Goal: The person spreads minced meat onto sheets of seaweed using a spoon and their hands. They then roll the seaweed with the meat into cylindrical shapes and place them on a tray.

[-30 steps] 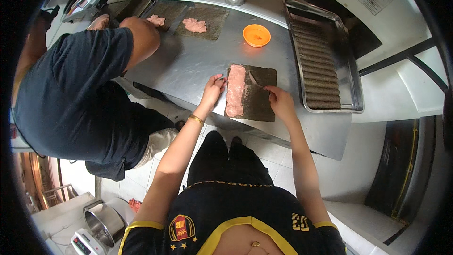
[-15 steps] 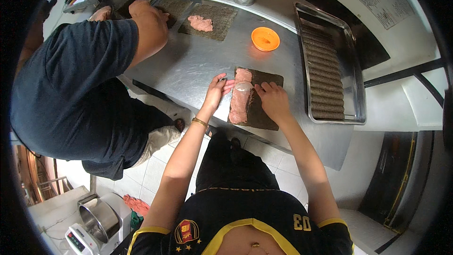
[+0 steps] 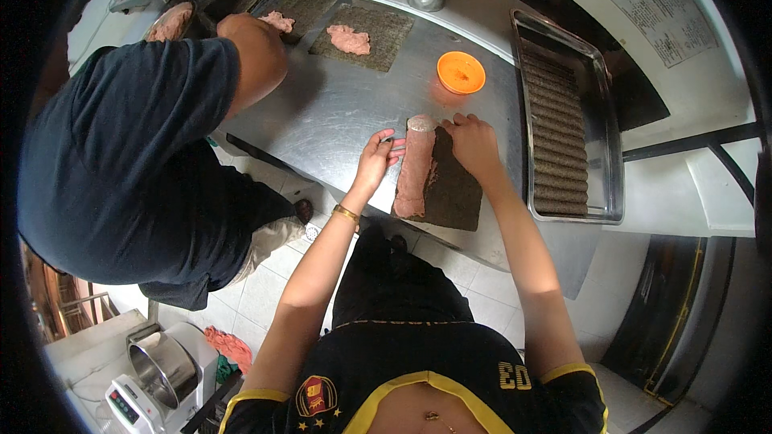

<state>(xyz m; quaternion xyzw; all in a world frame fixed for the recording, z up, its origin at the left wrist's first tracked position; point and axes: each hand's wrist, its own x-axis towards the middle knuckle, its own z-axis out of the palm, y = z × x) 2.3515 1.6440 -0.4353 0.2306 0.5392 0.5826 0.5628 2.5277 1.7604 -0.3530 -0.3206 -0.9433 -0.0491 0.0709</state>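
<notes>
Pink paste [image 3: 413, 173] lay in 1 long strip along the left side of the seaweed sheet [image 3: 455, 189] in the head view. At that sheet's left edge, the left hand [image 3: 376, 159] rested loosely spread, gripping nothing; over its far corner, the right hand [image 3: 473, 145] pinched a spreader [image 3: 420, 123] against the paste. Light, level strokes seemed best for evenness.

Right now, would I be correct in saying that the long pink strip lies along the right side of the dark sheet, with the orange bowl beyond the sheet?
Only the side is wrong: the head view shows the long pink strip along the left side of the dark sheet, with the orange bowl beyond the sheet.
</notes>
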